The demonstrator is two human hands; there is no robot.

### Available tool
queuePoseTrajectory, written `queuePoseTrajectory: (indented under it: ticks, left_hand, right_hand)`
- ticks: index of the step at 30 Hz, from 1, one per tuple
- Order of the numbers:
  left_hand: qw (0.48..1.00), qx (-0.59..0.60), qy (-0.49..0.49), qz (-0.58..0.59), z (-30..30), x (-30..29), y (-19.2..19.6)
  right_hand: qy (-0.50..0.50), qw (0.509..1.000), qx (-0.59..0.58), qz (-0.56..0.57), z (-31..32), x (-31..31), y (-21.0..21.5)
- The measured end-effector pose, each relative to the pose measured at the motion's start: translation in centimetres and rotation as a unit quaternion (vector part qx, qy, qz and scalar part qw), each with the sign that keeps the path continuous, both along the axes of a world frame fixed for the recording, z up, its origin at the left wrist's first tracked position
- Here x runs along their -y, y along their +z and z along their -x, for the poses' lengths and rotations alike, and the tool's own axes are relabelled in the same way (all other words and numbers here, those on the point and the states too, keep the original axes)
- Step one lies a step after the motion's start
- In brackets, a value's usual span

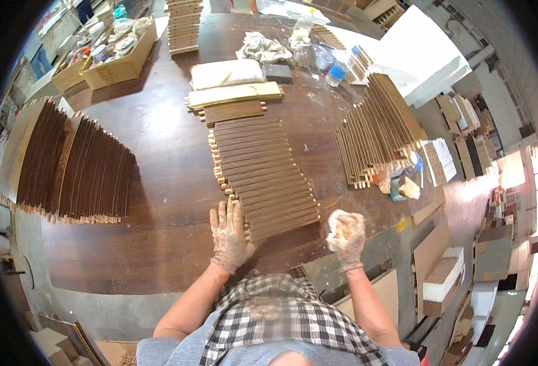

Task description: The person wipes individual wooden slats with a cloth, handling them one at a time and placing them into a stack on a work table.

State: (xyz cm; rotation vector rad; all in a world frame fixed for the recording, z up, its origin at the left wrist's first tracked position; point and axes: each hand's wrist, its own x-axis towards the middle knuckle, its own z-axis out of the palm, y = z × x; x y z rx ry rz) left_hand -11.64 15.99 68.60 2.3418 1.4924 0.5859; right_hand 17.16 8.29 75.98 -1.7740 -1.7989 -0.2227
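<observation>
Head view: left fingers (222,213), straight and empty, should brace the brown wooden slat row (269,177) while right fingers (357,224), curled round crumpled white cloth (336,224), wipe lengthwise.

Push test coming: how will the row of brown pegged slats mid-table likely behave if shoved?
The brown pegged slats would probably shift separately: seams show between them and their ends look uneven. Each is likely stiff, its edges looking nearly straight. The protruding end pegs may snag.

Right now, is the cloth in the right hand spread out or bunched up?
Bunched up: the white cloth shows as a crumpled wad in the right hand, not laid flat.
</observation>
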Motion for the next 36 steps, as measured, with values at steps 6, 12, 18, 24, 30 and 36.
queuePoseTrajectory:
  ticks: [6, 12, 18, 24, 30, 36]
  left_hand:
    - [0.999, 0.045, -0.006, 0.001, 0.3, 0.8, 0.1]
    - [1.0, 0.022, 0.0, -0.018, 0.2, 0.7, -0.6]
    - [1.0, -0.005, -0.012, 0.013, 0.3, 0.7, 0.7]
    - [1.0, 0.015, -0.008, -0.02, 0.4, 0.6, -0.4]
    - [1.0, 0.007, -0.013, -0.017, 0.3, 0.5, 0.0]
    - [1.0, -0.006, -0.017, 0.008, 0.3, 0.6, -0.4]
  right_hand:
    - [0.043, 0.997, -0.055, 0.032, 7.3, -1.8, -1.8]
    - [-0.081, 0.99, -0.095, 0.062, 1.5, 0.3, -2.5]
    - [0.02, 0.995, -0.102, 0.009, 7.7, -1.2, -3.0]
    - [-0.136, 0.946, -0.261, 0.134, 1.3, -0.1, -1.9]
    - [-0.008, 0.999, -0.027, 0.015, 6.2, -1.2, -3.4]
    - [-0.104, 0.987, -0.113, 0.049, 0.1, 1.1, -2.7]
